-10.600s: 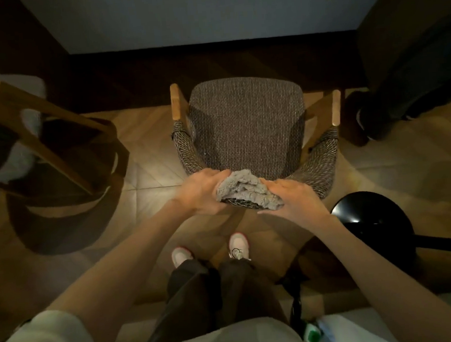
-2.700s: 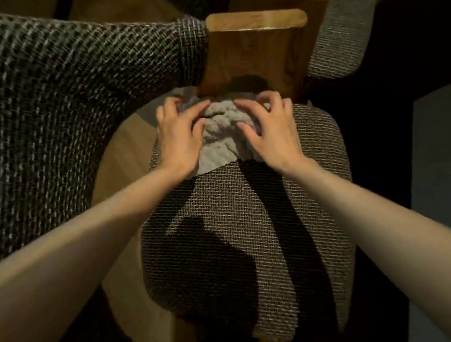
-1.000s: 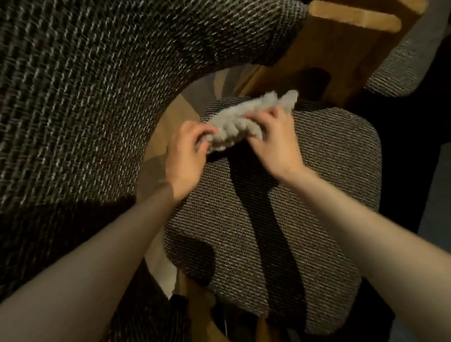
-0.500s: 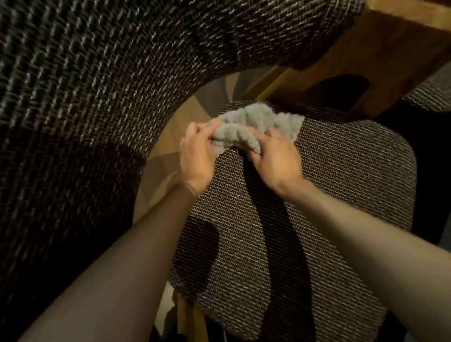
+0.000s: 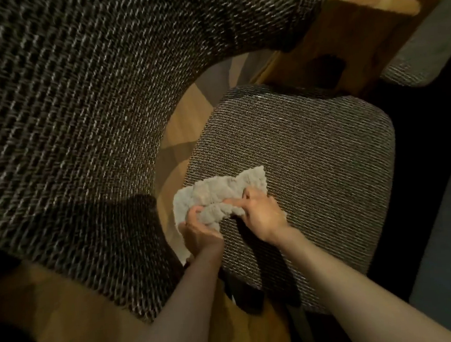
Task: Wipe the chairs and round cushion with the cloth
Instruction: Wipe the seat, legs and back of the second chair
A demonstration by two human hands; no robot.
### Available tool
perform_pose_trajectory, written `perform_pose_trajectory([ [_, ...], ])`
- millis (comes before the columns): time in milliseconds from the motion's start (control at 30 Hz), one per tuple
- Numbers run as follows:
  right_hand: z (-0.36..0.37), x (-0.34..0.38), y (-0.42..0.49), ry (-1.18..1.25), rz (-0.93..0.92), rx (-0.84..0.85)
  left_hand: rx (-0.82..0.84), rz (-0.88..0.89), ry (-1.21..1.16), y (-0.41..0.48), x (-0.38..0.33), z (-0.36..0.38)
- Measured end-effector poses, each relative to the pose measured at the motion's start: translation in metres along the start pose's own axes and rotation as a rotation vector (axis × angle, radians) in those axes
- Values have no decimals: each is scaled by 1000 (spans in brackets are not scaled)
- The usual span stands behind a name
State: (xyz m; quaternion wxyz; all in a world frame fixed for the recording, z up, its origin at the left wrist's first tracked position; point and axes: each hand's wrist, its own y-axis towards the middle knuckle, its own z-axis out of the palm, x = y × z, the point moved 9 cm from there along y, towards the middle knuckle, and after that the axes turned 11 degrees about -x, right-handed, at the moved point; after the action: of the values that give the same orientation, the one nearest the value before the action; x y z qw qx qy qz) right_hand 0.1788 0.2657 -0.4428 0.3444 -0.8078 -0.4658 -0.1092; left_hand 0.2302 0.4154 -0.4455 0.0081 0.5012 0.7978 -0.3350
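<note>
A crumpled grey cloth point(image 5: 217, 191) lies on the woven brown-grey seat cushion point(image 5: 312, 170) of a chair, at the seat's near left edge. My left hand point(image 5: 199, 232) grips the cloth's left end, partly over the seat edge. My right hand point(image 5: 262, 212) pinches and presses the cloth's right part against the seat. The chair's curved woven backrest point(image 5: 68, 115) fills the left of the view, close to the camera. A round cushion is not in view.
A wooden arm post point(image 5: 356, 28) of the chair rises at the upper right. Wood floor point(image 5: 184, 125) shows through the gap between backrest and seat. Part of another grey upholstered seat point(image 5: 424, 58) sits at the far right edge. The right side is dark.
Both hands have dragged the cloth from the seat's far edge by the wooden post toward me, to the near left edge. The view has shifted, showing more of the seat.
</note>
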Motion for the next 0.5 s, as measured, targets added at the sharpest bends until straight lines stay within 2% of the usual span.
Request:
perform_pose_trajectory([
  [67, -2, -13, -20, -2, 50, -46, 107, -35, 22, -13, 8, 7],
  [267, -25, -78, -89, -33, 249, -138, 539, 142, 181, -81, 8, 57],
  [433, -41, -142, -171, 31, 552, -394, 659, 274, 253, -148, 6, 105],
  [500, -36, -159, -204, 160, 703, -538, 688, 351, 300, -172, 6, 120],
])
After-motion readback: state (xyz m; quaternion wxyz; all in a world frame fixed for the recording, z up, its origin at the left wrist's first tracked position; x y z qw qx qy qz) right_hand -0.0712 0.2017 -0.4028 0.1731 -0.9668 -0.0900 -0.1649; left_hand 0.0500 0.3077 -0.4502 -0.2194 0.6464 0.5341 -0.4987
